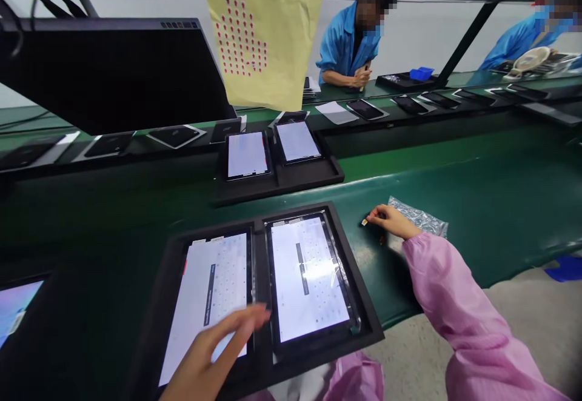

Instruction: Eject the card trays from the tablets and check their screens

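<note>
Pinching a small card [364,222] at the tabletop [473,207]: right hand [391,220], beside plastic bag [425,218]. Left hand [210,343] over near tray [364,295] holding two lit tablets [297,319]; grip blurred, can't tell. Rear tray [309,177]: two more tablets [297,142].

Just right of the left hand [209,349], the tablet [309,304] had a smooth, glossy screen; its tray [260,261] looked matt and foam-like. Beside the right hand [394,220], the plastic bag [425,216] appeared crinkled and shiny.
</note>
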Demonstrator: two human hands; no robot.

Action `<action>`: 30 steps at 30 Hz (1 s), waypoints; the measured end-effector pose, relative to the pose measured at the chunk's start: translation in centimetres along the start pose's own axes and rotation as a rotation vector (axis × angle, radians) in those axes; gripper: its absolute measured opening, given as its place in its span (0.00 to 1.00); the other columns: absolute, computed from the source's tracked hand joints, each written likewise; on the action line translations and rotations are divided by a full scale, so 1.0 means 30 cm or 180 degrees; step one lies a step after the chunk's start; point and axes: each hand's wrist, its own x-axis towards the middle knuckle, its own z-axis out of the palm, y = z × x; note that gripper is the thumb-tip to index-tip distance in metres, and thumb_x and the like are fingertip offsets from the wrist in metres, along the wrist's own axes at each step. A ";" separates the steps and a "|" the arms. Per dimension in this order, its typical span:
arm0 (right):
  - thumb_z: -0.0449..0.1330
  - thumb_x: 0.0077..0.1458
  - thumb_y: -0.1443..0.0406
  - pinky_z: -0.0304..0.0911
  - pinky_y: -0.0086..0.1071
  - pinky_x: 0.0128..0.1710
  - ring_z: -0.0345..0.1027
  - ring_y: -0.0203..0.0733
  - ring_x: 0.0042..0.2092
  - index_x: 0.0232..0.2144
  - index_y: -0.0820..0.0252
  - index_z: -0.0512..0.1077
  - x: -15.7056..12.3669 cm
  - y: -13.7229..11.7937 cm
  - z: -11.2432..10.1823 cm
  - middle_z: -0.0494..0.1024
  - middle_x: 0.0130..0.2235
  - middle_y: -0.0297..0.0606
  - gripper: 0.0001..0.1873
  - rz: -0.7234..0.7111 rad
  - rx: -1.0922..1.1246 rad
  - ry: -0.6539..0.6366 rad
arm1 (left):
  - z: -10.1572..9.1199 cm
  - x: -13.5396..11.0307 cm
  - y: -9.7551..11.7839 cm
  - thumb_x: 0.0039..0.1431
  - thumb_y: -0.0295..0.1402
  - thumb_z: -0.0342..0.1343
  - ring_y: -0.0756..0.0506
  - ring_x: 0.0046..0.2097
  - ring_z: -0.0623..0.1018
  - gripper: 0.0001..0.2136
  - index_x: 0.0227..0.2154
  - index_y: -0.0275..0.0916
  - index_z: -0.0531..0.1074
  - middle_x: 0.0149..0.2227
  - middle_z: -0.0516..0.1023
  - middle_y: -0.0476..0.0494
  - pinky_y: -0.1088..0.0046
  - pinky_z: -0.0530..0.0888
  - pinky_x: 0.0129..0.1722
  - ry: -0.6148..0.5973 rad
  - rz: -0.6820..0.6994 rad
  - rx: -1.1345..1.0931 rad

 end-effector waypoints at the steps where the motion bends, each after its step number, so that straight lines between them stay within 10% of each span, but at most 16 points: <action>1: 0.60 0.55 0.54 0.60 0.34 0.29 0.61 0.37 0.26 0.22 0.59 0.70 -0.033 -0.051 -0.011 0.69 0.23 0.33 0.16 -0.0043 0.0087 0.0000 | 0.021 0.054 0.073 0.59 0.51 0.51 0.39 0.56 0.75 0.19 0.49 0.52 0.75 0.52 0.77 0.47 0.55 0.73 0.55 0.0223 0.0269 0.0087; 5: 0.56 0.60 0.55 0.59 0.34 0.35 0.62 0.38 0.33 0.28 0.56 0.68 -0.213 -0.319 -0.009 0.69 0.30 0.34 0.13 -0.0612 0.0863 0.0399 | 0.161 0.196 0.321 0.55 0.40 0.60 0.42 0.49 0.78 0.15 0.45 0.45 0.76 0.48 0.79 0.45 0.61 0.73 0.54 0.0489 0.1421 -0.0252; 8: 0.58 0.60 0.62 0.58 0.33 0.35 0.61 0.37 0.34 0.29 0.55 0.67 -0.325 -0.491 0.024 0.66 0.30 0.32 0.08 -0.1156 0.1645 0.0551 | 0.216 0.192 0.380 0.54 0.36 0.63 0.46 0.40 0.80 0.08 0.36 0.41 0.79 0.37 0.82 0.46 0.69 0.76 0.45 0.0278 0.1794 -0.0804; 30: 0.59 0.56 0.72 0.61 0.33 0.29 0.63 0.38 0.32 0.33 0.54 0.70 -0.384 -0.825 0.156 0.67 0.29 0.34 0.06 -0.2049 0.1661 -0.0096 | -0.025 -0.001 0.175 0.59 0.27 0.56 0.47 0.34 0.76 0.03 0.31 0.37 0.74 0.29 0.78 0.43 0.69 0.74 0.37 0.1021 0.2938 -0.1466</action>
